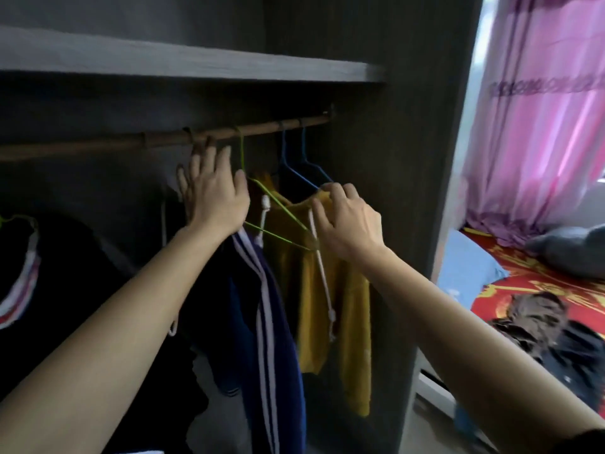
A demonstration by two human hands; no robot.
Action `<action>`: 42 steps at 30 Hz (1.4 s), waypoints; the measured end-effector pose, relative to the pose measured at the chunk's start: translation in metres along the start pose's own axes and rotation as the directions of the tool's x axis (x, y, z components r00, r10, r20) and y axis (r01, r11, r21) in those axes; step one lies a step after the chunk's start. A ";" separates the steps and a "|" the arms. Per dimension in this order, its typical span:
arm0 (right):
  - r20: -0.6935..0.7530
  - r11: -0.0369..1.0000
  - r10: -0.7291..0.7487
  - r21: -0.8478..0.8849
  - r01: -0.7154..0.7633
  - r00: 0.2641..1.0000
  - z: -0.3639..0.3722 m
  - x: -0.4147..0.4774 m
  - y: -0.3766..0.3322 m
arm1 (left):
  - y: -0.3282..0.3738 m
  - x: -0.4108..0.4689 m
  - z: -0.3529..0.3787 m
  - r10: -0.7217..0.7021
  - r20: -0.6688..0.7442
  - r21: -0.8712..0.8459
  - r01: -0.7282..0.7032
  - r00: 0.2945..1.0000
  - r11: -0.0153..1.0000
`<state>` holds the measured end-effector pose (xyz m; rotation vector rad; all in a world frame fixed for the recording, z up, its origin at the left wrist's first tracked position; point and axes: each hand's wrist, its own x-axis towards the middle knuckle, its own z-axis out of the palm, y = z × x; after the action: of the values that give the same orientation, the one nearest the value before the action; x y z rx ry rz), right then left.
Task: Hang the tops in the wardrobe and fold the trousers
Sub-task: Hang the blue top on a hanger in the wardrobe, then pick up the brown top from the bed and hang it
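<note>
A mustard-yellow top [322, 290] with white drawstrings hangs on a green wire hanger [278, 209], whose hook sits over the brown wardrobe rail [163, 140]. My right hand [350, 221] pinches the top's shoulder at the hanger's right end. My left hand [214, 191] rests flat, fingers spread, against the hanger's left shoulder and the navy top with white stripes [265, 309] beside it. Two blue hangers [302, 165] hang behind on the rail.
A black garment with a striped collar [49, 273] hangs at the left. A grey shelf [196, 65] runs above the rail. At the right, a bed with a red cover [537, 283] holds a pile of dark clothes [550, 332]. Pink curtains [540, 126] hang behind.
</note>
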<state>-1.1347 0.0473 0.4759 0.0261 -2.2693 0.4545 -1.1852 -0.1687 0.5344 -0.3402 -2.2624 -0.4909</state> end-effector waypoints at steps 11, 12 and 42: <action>-0.124 0.924 0.237 -0.278 -0.263 0.963 -0.131 -0.120 0.262 | 0.269 -0.088 0.133 0.367 -0.076 -0.329 -0.371 0.927 0.869; -0.126 0.900 0.280 -0.312 -0.306 0.952 -0.150 -0.134 0.288 | 0.294 -0.100 0.144 0.404 -0.067 -0.341 -0.401 0.912 0.850; 0.066 0.501 0.825 -0.547 -0.671 0.562 -0.172 -0.226 0.823 | 0.648 -0.189 0.657 0.485 0.676 -0.412 -0.261 0.555 0.873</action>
<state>-0.9921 0.8452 0.1588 -1.3210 -2.5599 0.3335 -1.2309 0.6858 0.1405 -1.3927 -2.8013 -0.4656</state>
